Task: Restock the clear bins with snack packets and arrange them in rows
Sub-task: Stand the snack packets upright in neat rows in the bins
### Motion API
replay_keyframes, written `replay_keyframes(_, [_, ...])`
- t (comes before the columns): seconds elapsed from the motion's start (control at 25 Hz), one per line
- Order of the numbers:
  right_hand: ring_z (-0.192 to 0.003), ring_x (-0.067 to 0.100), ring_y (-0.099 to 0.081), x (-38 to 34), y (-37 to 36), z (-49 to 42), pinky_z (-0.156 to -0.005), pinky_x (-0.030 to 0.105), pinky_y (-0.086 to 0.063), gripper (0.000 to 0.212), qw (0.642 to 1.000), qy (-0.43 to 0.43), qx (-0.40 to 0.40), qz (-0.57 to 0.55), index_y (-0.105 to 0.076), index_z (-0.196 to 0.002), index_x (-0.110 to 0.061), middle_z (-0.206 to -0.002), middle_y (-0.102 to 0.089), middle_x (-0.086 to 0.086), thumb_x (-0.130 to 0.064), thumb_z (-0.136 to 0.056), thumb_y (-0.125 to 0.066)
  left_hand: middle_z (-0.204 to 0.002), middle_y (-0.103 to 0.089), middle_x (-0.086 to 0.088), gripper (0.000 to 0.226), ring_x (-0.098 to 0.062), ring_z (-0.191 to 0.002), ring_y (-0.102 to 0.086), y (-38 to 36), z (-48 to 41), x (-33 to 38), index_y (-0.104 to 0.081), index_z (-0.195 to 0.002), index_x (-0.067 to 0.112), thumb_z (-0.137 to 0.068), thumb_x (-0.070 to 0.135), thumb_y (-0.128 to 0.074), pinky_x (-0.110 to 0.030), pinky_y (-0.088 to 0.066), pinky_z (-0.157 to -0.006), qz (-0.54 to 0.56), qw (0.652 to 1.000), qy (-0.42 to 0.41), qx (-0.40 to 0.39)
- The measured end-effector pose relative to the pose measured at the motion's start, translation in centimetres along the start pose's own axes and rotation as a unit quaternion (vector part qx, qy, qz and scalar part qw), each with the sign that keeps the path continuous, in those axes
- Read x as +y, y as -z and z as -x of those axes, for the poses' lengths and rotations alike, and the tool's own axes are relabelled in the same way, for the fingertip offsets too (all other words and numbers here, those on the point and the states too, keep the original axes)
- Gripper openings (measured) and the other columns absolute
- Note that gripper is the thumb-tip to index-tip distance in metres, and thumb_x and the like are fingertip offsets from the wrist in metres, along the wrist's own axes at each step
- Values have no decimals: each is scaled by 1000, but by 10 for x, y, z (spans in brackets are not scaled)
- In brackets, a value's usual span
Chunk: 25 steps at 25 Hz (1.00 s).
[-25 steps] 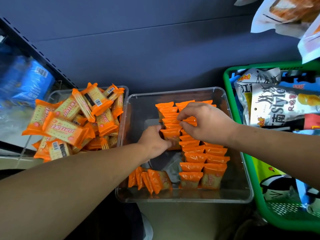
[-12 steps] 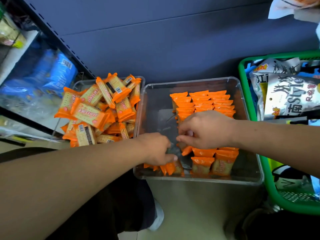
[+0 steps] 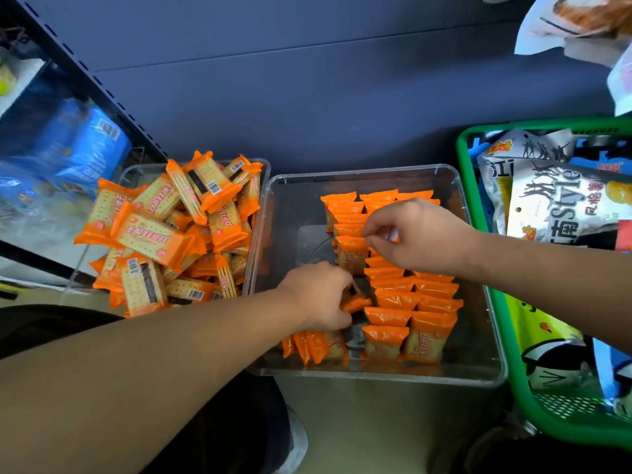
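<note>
While left hand point(image 3: 318, 297) grips loose packet point(image 3: 356, 302) and right hand point(image 3: 422, 234) pinches row packet point(image 3: 350, 254), standing rows point(image 3: 410, 295) may topple if nudged.

In the clear bin point(image 3: 290, 206), rowed packets point(image 3: 396, 297) are showing bright orange tops over pale cream cracker print with red lettering. In the second clear bin point(image 3: 143, 169), loose packets point(image 3: 154, 234) are showing orange ends, cream dotted centres and black-and-white barcodes. The basket point(image 3: 564, 436) is showing solid green. The bag point(image 3: 564, 200) in it is showing silver-white with black lettering. The packs point(image 3: 92, 148) at left are showing blue. The back panel point(image 3: 307, 97) is showing plain dark blue-grey.
</note>
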State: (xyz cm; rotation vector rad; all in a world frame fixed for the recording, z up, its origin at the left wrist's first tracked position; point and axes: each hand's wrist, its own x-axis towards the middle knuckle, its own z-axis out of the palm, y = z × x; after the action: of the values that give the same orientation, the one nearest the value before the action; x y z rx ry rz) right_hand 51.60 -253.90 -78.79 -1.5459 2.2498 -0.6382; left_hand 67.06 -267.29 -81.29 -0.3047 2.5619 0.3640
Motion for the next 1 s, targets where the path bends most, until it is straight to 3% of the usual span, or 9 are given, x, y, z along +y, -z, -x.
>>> replay_keyframes(0.16, [-90,8,-67,5,6,-9,-80,33,-61,20,1000,-9,16,-19,-73,-116,-29,-99,-70,-13,-31,-100,-64,-87,-64,5,10,-20,-85,-64,9,-8,-15,-63,-90,25,-84,26,-71,-37,-59,-75,108,988,49,98])
replay_keyframes(0.32, [-89,10,-67,9,10,-18,-81,35,-61,20,998,-30,36,-38,-73,-117,-29,-98,-71,-10,-32,-98,-65,-85,-69,5,22,-17,-85,-68,11,-21,-20,-59,-96,25,-85,17,-77,-34,-57,-79,305,922,118,209])
replay_keyframes(0.4, [-90,9,-66,8,9,-17,-82,34,-61,21,998,-29,31,-42,-73,-117,-29,-97,-69,-12,-32,-98,-66,-85,-69,3,31,-17,-84,-69,4,-26,-22,-58,-95,23,-81,26,-85,-34,-57,-77,314,917,157,191])
replay_keyframes(0.52, [-86,6,-66,4,6,-12,-78,33,-60,22,999,-8,3,-35,-72,-116,-30,-90,-66,-18,-40,-99,-63,-81,-73,3,22,-17,-82,-70,-9,-29,-21,-65,-82,23,-85,37,-82,-34,-56,-75,310,929,146,141])
replay_keyframes(0.68, [-81,6,-67,1,6,-6,-76,36,-60,23,999,8,-33,-17,-71,-117,-32,-84,-69,-15,-42,-99,-61,-84,-75,4,21,-15,-85,-72,-10,-30,-21,-71,-88,23,-82,37,-86,-39,-60,-85,409,892,143,131])
replay_keyframes(0.76, [-81,5,-65,-1,4,-3,-75,35,-59,21,999,15,-39,-15,-71,-115,-33,-84,-69,-15,-41,-99,-60,-93,-74,4,36,-14,-92,-71,-2,-27,-25,-67,-102,22,-80,42,-88,-36,-59,-86,352,919,150,101])
replay_keyframes(0.84, [-82,6,-65,-7,2,0,-75,35,-59,19,998,22,-48,-16,-72,-111,-33,-85,-69,-15,-40,-99,-60,-101,-72,1,43,-19,-98,-70,17,-15,-31,-67,-114,22,-84,49,-82,-35,-58,-87,164,976,133,59])
replay_keyframes(0.92, [-83,9,-65,-16,-3,0,-75,36,-58,17,997,35,-61,-13,-74,-105,-33,-84,-70,-14,-39,-98,-61,-99,-73,2,40,-21,-98,-70,33,9,-29,-73,-108,25,-90,60,-69,-38,-59,-84,-5,996,80,-33])
replay_keyframes(1.0, [-81,10,-65,-25,-7,0,-75,37,-58,16,995,48,-81,-20,-75,-100,-31,-83,-70,-12,-39,-97,-62,-85,-68,2,54,-23,-85,-67,31,30,-19,-73,-91,22,-90,74,-56,-34,-53,-68,-78,985,64,-137])
